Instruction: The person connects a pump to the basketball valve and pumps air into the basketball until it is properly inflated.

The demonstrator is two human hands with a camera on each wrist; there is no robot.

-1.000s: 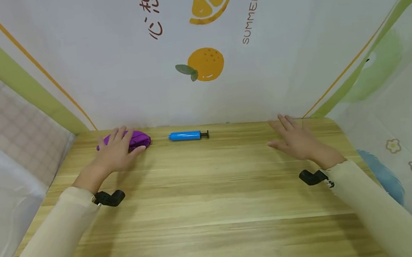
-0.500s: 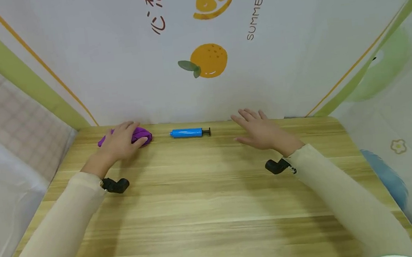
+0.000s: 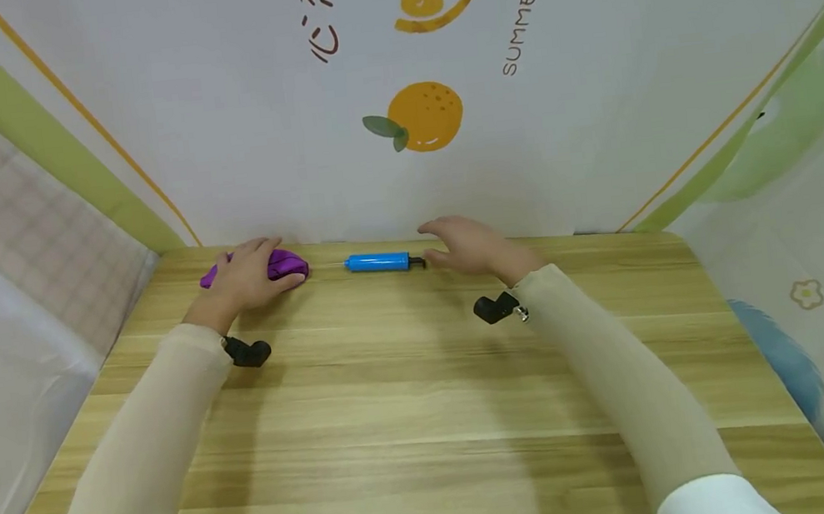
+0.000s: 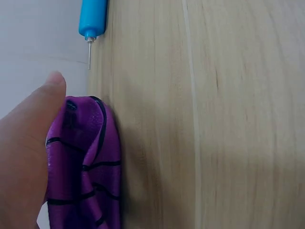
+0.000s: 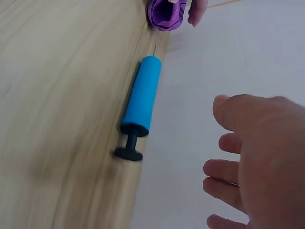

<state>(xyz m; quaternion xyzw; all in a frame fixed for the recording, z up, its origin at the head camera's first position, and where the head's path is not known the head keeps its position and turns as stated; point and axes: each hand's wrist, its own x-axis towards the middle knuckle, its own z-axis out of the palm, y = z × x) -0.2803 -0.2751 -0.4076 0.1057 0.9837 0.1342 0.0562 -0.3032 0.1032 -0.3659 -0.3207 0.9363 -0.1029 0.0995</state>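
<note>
A crumpled purple deflated ball [image 3: 286, 263] with black lines lies at the back left of the wooden table. My left hand [image 3: 244, 279] is over it, thumb along the near side and fingers toward the wall. In the left wrist view the thumb [image 4: 28, 133] lies extended beside the folded ball [image 4: 86, 162]. To the right lies a blue ball pump [image 3: 378, 262] with a thin needle toward the ball and a black plunger handle [image 5: 128, 153] toward my right hand [image 3: 467, 247]. That hand is just right of the handle, fingers relaxed and holding nothing.
The wooden table [image 3: 366, 396] backs onto a white cloth wall [image 3: 281, 162] printed with oranges and lettering. More printed cloth hangs at the left [image 3: 17, 231] and right [image 3: 788, 251] sides. A black wrist camera [image 3: 249, 352] sits on the left wrist, another [image 3: 496, 308] on the right.
My right hand has moved left across the back of the table, up to the pump's handle. My left hand has stayed over the deflated ball, shifting slightly. The camera view has drifted a little.
</note>
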